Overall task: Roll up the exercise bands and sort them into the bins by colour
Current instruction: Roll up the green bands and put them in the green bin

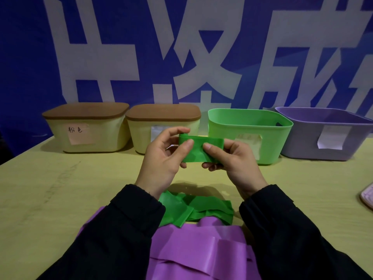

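— So, what fills the view, biggest first?

— Behind everything hangs a blue banner with huge white characters. Below it, my yellow table runs edge to edge. Along its far side stand four bins in a row: two cream bins with brown lids, the left cream bin carrying a pink handwritten note, the second cream bin just beside it; then an open green bin with a paper label on its front, and an open purple bin with a white label, touching or nearly touching the green one.

— And nearer to you?

— A purple band lies crumpled at the near edge between my black sleeves. Just beyond it, a loose heap of green band rests on the table.

— Your hands?

— Both are raised above the table, in front of the bins. My left hand pinches a small started roll at the end of a green strip, thumb on the near face, fingers curled round behind. My right hand grips the strip's other side, thumb pressing on the front, fingers folded under. The strip is stretched flat between them.

— Anything small?

— A pale pink object shows at the right edge, cut off; I cannot tell what it is.
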The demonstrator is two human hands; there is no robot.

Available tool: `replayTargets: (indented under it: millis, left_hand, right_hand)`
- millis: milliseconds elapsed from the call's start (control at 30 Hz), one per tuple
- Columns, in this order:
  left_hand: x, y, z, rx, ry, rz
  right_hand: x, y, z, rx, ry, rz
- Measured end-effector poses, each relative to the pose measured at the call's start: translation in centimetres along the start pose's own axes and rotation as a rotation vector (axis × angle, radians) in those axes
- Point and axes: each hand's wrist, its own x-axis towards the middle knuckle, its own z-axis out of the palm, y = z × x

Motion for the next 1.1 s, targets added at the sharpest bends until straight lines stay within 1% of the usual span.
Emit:
replayTargets:
  millis: [233, 400, 567, 733, 867, 967, 1100]
  left_hand:
    - [0.13, 0.14, -0.43, -0.008, 0.108, -0.037]
    - [0.23, 0.17, -0.32, -0.037, 0.087, -0.035]
    - [-0.01, -0.03, 0.01, 0.01, -0.013, -0.002]
    - [0.03, 0.1, -0.08, 0.011, 0.022, 0.005]
    - [0.13, 0.22, -0.09, -0.034, 0.05, -0.05]
    - [0.13, 0.14, -0.24, -0.015, 0.072, -0.039]
    - [0.27, 0.11, -0.33, 0.002, 0.031, -0.026]
  right_hand:
    - [0.03, 0.1, 0.09, 0.016, -0.021, 0.002]
    - [0.15, 0.22, -0.14, -0.044, -0.002, -0.042]
    - [0.23, 0.44, 0.01, -0.05, -0.013, -0.029]
    - [0.17, 0.51, 0.16, 0.021, -0.029, -0.022]
    - [0.14, 0.37, 0.1, 0.08, -0.034, -0.004]
    - [0.06, 0.34, 0.2, 0.13, -0.036, 0.016]
    - [-0.1, 0.24, 0.46, 0.175, -0.047, 0.02]
